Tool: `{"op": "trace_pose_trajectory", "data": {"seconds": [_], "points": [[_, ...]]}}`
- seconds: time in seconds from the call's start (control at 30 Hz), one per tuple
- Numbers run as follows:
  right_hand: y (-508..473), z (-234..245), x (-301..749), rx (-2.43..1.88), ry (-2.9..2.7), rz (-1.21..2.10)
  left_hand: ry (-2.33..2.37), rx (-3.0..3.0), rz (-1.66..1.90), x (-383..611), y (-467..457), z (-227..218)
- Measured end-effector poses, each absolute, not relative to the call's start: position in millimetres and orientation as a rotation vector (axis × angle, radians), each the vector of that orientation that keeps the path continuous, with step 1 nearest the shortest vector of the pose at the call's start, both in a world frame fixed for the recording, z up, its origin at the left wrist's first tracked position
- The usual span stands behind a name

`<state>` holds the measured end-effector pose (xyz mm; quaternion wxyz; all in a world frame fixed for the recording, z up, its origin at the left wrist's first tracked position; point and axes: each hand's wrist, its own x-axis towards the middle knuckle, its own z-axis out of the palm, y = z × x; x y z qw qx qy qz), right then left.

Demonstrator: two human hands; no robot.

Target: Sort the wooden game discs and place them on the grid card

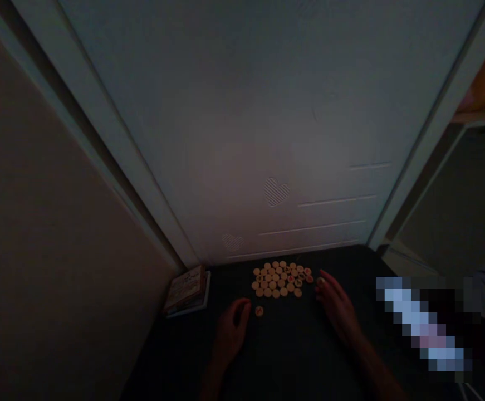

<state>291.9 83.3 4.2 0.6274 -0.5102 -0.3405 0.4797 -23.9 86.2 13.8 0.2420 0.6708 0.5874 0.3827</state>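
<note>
Several round wooden game pieces [275, 278] lie in a tight cluster on the dark tabletop [284, 345]. Most show plain pale faces, while some carry red or dark marks. One piece with a red mark [259, 311] lies apart, just in front of the cluster. My left hand [231, 329] is beside that piece on its left, fingers curled towards the thumb, with nothing visible between the tips. To the right of the cluster, my right hand [338, 306] has a wooden game piece [321, 282] at its fingertips. Dim light hides finer detail.
A small stack of boxes or booklets [187, 289] sits at the table's back left corner. Behind the table stands a pale panel [234, 139] with heart patterns. A brown wall [45, 250] is on the left. A blurred-out patch [424, 326] covers something at the right.
</note>
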Motion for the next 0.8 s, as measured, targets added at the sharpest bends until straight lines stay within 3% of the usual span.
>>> {"op": "trace_pose_trajectory", "data": {"seconds": [0.3,0.8], "points": [[90.5,0.4,293.5,-0.893,-0.562,1.358,1.584,1.876,1.055,-22.4,89.2,18.5],[89.5,5.3,283.6,-0.94,-0.653,1.267,1.489,2.093,1.01,-18.9,85.7,18.0]]}}
